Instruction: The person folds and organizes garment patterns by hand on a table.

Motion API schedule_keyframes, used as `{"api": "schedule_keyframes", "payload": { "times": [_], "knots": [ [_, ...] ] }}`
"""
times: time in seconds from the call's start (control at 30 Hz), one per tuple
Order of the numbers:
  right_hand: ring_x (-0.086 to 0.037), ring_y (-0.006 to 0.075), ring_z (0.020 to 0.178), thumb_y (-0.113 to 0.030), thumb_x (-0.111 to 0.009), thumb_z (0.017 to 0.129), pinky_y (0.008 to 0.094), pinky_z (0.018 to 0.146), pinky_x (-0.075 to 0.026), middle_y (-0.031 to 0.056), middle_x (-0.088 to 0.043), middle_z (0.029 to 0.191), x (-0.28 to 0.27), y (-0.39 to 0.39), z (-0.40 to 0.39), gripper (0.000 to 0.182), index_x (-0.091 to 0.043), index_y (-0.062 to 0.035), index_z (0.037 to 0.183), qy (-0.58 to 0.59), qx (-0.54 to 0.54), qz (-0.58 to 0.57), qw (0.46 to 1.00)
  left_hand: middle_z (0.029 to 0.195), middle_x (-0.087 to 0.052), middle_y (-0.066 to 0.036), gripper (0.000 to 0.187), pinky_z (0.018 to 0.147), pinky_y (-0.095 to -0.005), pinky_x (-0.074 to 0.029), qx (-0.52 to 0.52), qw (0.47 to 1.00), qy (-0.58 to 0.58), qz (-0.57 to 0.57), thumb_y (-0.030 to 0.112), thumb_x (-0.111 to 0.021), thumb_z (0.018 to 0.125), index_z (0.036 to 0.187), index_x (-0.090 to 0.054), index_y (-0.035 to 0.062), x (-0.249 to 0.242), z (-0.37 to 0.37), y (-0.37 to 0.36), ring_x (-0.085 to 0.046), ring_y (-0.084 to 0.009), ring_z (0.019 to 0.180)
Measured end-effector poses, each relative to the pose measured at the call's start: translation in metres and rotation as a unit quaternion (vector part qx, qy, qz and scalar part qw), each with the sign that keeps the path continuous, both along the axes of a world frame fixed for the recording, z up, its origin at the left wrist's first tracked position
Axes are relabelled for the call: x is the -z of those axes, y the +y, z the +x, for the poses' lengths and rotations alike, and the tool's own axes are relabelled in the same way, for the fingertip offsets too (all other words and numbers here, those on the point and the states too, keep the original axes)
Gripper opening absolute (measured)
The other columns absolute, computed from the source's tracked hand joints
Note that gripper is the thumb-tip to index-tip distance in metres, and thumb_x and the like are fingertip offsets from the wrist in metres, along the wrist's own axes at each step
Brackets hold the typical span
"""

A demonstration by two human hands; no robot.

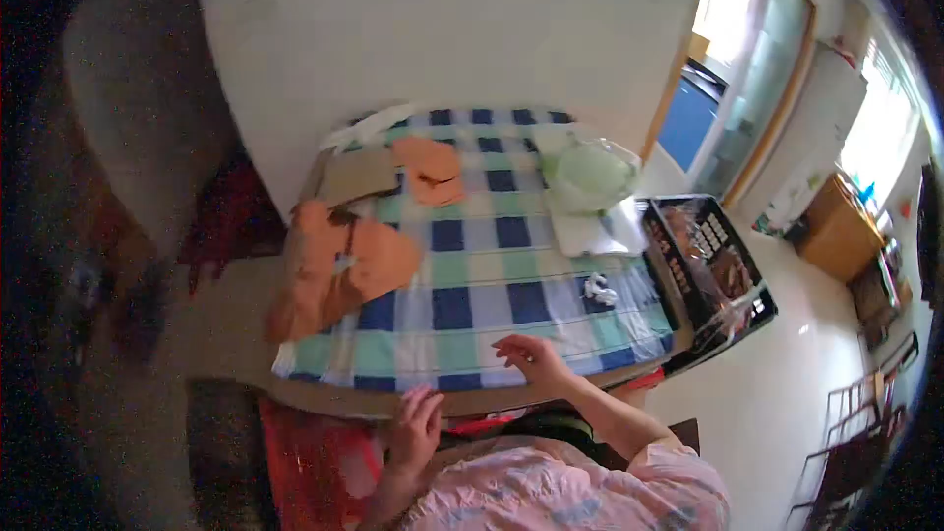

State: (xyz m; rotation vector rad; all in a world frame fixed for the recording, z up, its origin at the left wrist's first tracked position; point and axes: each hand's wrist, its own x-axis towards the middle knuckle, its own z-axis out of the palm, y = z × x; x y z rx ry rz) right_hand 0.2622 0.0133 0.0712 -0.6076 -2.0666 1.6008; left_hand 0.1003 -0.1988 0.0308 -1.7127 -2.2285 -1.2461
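Note:
My left hand (417, 430) is at the front edge of the table, its fingers bent together around a small pinkish patch that I cannot make out. To its right, my right hand (533, 356) hovers over the front of the checked tablecloth (452, 307), fingers loosely stretched and apart, with nothing visible in them. Orange flat pieces (369, 261) that look like cut cloth or paper lie on the left side, and another orange piece (430, 169) is farther back. A small white bundle (599, 290) rests on the cloth beyond my right hand.
A beige flat piece (359, 175) lies at the back left of the table. A pale green plastic bag (593, 175) sits over white sheets (600, 231) at the back right. Beside the table stands a black crate (713, 265) with wrapped contents. A red container (320, 462) is below the front edge.

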Motion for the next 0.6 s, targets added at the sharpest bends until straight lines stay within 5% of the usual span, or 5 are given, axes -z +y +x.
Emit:
{"api": "schedule_keyframes", "payload": {
  "times": [0.2, 0.3, 0.37, 0.5, 0.6],
  "knots": [
    [-0.057, 0.0079, 0.071, -0.003, -0.051, 0.090, 0.0224, 0.063, -0.046, 0.0015, -0.061, 0.077, 0.005, 0.018, 0.087, 0.019, -0.063, -0.0061, 0.105, 0.046, 0.238, 0.060, 0.968, 0.145, -0.032, -0.014, 0.056, 0.107, -0.0572, -0.020, 0.054, 0.998, 0.010, 0.008, 0.019, -0.065, 0.080, 0.131, -0.045, 0.0112, -0.020, 0.044, 0.080, -0.027, -0.0327, 0.135],
    [-0.053, 0.0056, 0.068, -0.004, -0.051, 0.091, 0.0206, 0.058, -0.044, 0.0002, -0.060, 0.078, 0.043, 0.027, 0.114, 0.019, -0.063, -0.0070, 0.105, 0.064, 0.253, -0.075, 0.962, 0.144, -0.034, -0.013, 0.057, 0.107, -0.0563, -0.020, 0.152, 0.959, 0.133, -0.201, 0.029, -0.064, 0.080, 0.132, -0.046, 0.0130, 0.029, 0.044, 0.111, -0.028, -0.0333, 0.135],
    [-0.051, 0.0065, 0.068, 0.000, -0.052, 0.090, 0.0203, 0.061, -0.043, -0.0003, -0.056, 0.078, 0.040, 0.029, 0.124, 0.018, -0.062, -0.0015, 0.104, 0.063, 0.266, 0.001, 0.962, 0.143, -0.035, -0.012, 0.057, 0.107, -0.0564, -0.019, 0.147, 0.948, 0.209, -0.189, 0.036, -0.062, 0.080, 0.131, -0.048, 0.0143, 0.046, 0.043, 0.117, -0.029, -0.0323, 0.134],
    [-0.051, 0.0063, 0.069, 0.002, -0.052, 0.089, 0.0217, 0.062, -0.043, -0.0013, -0.055, 0.076, 0.024, 0.060, 0.156, 0.018, -0.062, -0.0030, 0.103, 0.073, 0.345, -0.148, 0.924, 0.141, -0.038, -0.013, 0.053, 0.106, -0.0568, -0.021, 0.162, 0.951, 0.167, -0.203, 0.033, -0.062, 0.079, 0.126, -0.052, 0.0137, 0.022, 0.042, 0.112, -0.032, -0.0322, 0.132],
    [-0.055, 0.0073, 0.068, 0.006, -0.049, 0.085, 0.0208, 0.059, -0.044, 0.0004, -0.059, 0.078, -0.001, 0.095, 0.188, 0.026, -0.061, -0.0042, 0.106, 0.069, 0.371, 0.072, 0.923, 0.139, -0.039, -0.018, 0.053, 0.105, -0.0592, -0.021, 0.181, 0.950, 0.160, -0.198, 0.034, -0.059, 0.078, 0.126, -0.053, 0.0116, 0.034, 0.036, 0.117, -0.032, -0.0368, 0.131]
  ]
}}
